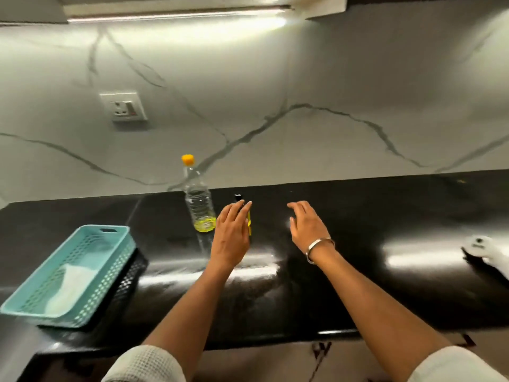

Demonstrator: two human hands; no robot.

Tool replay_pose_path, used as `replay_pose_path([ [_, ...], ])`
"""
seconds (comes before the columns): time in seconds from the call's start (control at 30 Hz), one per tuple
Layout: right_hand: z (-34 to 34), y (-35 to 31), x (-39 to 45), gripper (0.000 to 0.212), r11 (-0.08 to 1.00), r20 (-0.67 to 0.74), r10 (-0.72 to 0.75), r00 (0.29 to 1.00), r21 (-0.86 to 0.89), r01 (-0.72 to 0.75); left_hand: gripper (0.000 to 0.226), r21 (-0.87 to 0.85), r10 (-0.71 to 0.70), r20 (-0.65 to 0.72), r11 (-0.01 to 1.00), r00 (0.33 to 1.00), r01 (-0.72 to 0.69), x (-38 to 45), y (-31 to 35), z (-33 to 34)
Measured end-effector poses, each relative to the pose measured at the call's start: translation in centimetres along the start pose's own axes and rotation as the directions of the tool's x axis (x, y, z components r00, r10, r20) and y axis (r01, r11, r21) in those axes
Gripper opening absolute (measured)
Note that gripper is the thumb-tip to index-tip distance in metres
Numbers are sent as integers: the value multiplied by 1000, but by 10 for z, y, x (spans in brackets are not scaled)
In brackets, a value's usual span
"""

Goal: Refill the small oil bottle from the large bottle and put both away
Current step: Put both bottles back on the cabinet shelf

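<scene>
The small oil bottle (248, 220) stands upright near the centre of the frame on the black glossy table (358, 271). Only its black cap, above the fingertips, and a strip of yellow oil along its right edge are visible; the rest is hidden behind the left hand (231, 235). The left hand is extended toward it with the fingers (242, 209) straight and close together, lying in front of the bottle. Whether they touch the bottle cannot be told; they are not curled round it.

The large bottle (199, 202) stands upright just left of the small bottle, close to the left hand. It is clear plastic with an orange cap (188, 159) in place and a shallow layer of yellow oil at the bottom.

The right hand (307, 226) hovers right of centre, apart from both bottles. Its fingers are loosely spread and slightly bent, and it holds nothing. A metal bangle (319, 248) sits on the right wrist. Both forearms come in from the lower edge out of white sleeves.

At the lower left of the frame a light-blue perforated basket (35, 307) rests on the table, partly on top of a black basket (129, 282). At the right edge lies a white and black object (484, 249), too blurred to identify.

Behind the table is a grey veined marble wall (303, 78) with a socket (125, 107) at upper left.
</scene>
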State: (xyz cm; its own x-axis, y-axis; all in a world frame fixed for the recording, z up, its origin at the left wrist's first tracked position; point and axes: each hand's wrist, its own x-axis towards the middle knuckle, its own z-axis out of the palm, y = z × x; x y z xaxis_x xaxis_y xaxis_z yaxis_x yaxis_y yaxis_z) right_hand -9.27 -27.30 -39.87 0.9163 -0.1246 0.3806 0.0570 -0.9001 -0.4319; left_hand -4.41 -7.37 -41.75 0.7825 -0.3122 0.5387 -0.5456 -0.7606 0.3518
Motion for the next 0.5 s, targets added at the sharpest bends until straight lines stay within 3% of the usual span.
replay_pose_path([
  [0.27,84,-57,46,44,995,145,1,989,101,-16,47,11,-189,-41,982,981,190,8,-103,-33],
  [0.37,108,-55,62,48,980,178,103,979,151,-131,43,3,-241,-35,970,970,241,8,-129,-27],
  [0.5,137,-45,80,70,909,246,299,922,222,-354,44,10,-261,34,965,965,260,4,-149,-12],
])
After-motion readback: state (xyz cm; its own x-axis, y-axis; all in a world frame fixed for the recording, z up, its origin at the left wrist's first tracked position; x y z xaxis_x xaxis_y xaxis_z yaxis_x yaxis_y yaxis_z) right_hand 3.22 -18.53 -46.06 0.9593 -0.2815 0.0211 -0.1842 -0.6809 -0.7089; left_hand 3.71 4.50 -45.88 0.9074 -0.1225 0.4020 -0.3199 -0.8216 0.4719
